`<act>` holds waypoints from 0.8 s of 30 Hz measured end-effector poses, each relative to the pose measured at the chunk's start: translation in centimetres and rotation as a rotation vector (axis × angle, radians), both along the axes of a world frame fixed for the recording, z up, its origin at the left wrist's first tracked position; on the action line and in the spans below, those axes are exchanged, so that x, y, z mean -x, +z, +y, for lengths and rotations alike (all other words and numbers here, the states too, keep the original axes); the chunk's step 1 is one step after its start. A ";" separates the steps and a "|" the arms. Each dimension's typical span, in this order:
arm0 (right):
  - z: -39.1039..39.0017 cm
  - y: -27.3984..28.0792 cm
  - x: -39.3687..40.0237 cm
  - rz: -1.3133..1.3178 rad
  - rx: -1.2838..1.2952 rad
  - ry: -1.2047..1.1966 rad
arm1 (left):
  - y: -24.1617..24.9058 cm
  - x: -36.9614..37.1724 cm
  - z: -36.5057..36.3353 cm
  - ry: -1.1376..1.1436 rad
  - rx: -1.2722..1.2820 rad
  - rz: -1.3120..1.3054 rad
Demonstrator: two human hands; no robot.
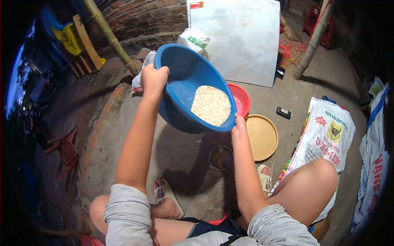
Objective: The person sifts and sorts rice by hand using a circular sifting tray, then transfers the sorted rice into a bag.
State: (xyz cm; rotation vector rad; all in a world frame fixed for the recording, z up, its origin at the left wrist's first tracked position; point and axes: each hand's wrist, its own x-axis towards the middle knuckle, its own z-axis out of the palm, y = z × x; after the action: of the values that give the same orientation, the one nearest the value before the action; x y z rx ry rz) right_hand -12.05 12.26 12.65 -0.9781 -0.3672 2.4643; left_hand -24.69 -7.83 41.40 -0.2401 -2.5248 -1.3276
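A large blue plastic basin (197,67) is held up in front of me, tilted down to the right. Pale grain (211,105), which looks like rice with dark specks, has gathered at its lower right side. My left hand (154,80) is closed round the upper left rim. At the lower right rim, my right hand (240,124) grips the edge with the thumb on top. Below the basin on the floor is a small round dark-looking bowl (221,158). Partly hidden behind the basin stands a red basin (241,99), with a round woven tray (261,139) nearer me.
A white board (242,45) leans at the back beside a white plastic bag (193,39). To the right lies a printed white sack (328,131), with a small black device (283,112) near it. A red stool (63,151) lies at the left. Wooden poles (314,45) rise at both sides.
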 end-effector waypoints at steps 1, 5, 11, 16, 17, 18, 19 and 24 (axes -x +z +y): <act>-0.4 2.1 -0.3 -0.036 0.007 -0.002 | 0.6 0.3 1.0 -0.027 0.025 0.009; -1.3 4.0 0.6 -0.070 0.028 -0.102 | 2.6 0.7 4.6 -0.301 -0.138 0.002; -1.8 -0.6 3.4 -0.023 0.122 -0.140 | 2.6 1.7 8.9 -0.321 0.046 0.069; -1.2 -14.0 7.2 0.129 0.254 -0.123 | 1.8 1.2 11.7 -0.425 -0.009 -0.079; -1.5 -13.3 6.7 0.112 0.264 -0.132 | 1.3 1.7 11.9 -0.447 -0.039 -0.105; -1.7 -11.8 5.9 0.050 0.275 -0.117 | 0.7 2.6 12.1 -0.456 -0.019 -0.141; -1.7 -10.0 5.3 -0.009 0.281 -0.100 | 0.4 2.7 12.4 -0.460 -0.020 -0.155; -1.5 -5.6 4.1 -0.030 0.256 -0.013 | -0.8 2.8 13.9 -0.574 -0.048 -0.198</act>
State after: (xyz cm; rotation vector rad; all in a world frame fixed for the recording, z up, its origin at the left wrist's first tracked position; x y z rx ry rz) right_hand -16.14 10.81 7.08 -1.1152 -0.0541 2.5302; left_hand -27.46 6.11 40.61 -0.9205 -2.6921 -1.6766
